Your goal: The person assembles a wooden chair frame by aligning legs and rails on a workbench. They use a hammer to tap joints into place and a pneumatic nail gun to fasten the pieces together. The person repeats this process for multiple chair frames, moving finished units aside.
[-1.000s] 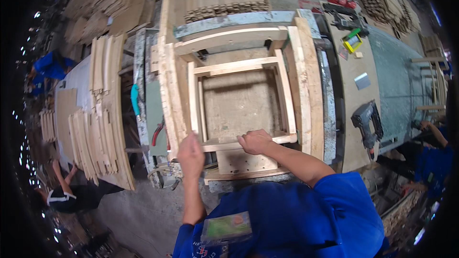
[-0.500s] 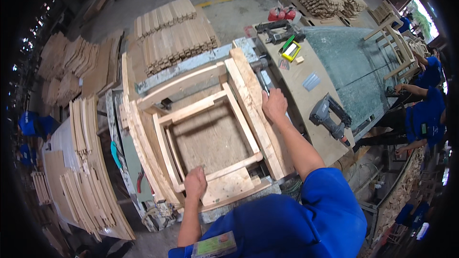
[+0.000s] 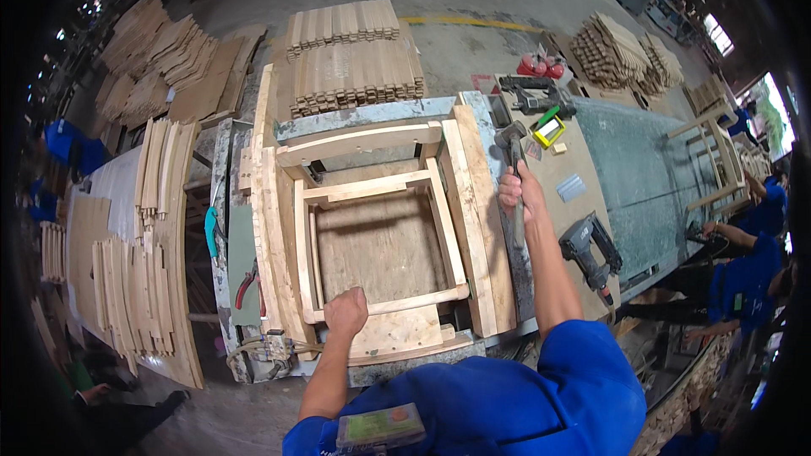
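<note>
My right hand [image 3: 522, 192] is closed round the handle of a hammer [image 3: 518, 148], whose dark metal head points away from me. It is over the bench's right side, just beyond a thick wooden side beam [image 3: 475, 219]. My left hand [image 3: 346, 312] is curled into a fist at the near left corner of a pale wooden seat frame [image 3: 414, 301]. Whatever its fingers hold, if anything, is hidden. This frame lies between the side beams of a wooden jig, behind a flat drilled board [image 3: 393, 333]. A curved rail [image 3: 359, 145] crosses the jig's far end.
To the right, a side table [image 3: 553, 173] carries a nail gun [image 3: 591, 255], another tool and a yellow-edged box [image 3: 549, 130]. Pliers [image 3: 246, 285] lie left of the jig. Wood strips are stacked beyond [image 3: 355, 59] and left. Co-workers stand far right beside a chair frame.
The view has shifted, so the bench sits more upright. My right hand has picked the hammer up from beside the beam and moved right. My left fist stays at the frame's near left corner.
</note>
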`<state>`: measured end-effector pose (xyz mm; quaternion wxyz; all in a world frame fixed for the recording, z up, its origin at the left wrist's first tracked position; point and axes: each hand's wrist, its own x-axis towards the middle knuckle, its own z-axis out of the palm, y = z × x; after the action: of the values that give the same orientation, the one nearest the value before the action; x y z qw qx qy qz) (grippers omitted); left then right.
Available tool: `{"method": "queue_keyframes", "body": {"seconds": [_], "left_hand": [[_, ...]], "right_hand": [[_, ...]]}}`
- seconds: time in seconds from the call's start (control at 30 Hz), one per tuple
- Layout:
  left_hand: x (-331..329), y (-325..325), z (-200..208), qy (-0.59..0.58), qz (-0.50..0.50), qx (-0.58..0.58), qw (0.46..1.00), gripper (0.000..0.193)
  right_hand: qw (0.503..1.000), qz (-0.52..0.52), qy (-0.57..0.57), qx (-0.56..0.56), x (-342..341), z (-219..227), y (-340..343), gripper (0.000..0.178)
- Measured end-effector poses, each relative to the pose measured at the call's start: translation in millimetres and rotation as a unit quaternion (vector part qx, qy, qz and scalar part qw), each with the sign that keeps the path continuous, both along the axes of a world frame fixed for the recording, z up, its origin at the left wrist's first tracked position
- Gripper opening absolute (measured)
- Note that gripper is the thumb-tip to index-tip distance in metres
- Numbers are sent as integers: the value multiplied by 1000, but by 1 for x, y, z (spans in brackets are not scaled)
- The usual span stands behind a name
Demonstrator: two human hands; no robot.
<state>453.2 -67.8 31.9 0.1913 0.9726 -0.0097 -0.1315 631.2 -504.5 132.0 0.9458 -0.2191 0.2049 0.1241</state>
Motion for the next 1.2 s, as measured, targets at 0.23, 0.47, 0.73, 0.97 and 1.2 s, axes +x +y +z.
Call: {"method": "queue_keyframes", "body": {"seconds": [0.23, 0.47, 0.73, 0.97, 1.2], "left_hand": [[1, 18, 1, -9, 61, -36, 997, 38], [11, 17, 4, 62, 107, -18, 992, 47], [9, 28, 5, 80, 135, -37, 987, 45], [15, 23, 3, 86, 127, -55, 987, 42], [13, 12, 2, 111, 105, -81, 985, 44]], "right_hand": [[959, 154, -198, 132, 7, 64, 104, 41], [877, 225, -142, -400, 7, 58, 212, 39], [727, 87, -464, -499, 39, 245, 293, 48], [642, -86, -689, -325, 98, 397, 318, 44], [740, 53, -207, -638, 107, 11, 337, 58]]}}
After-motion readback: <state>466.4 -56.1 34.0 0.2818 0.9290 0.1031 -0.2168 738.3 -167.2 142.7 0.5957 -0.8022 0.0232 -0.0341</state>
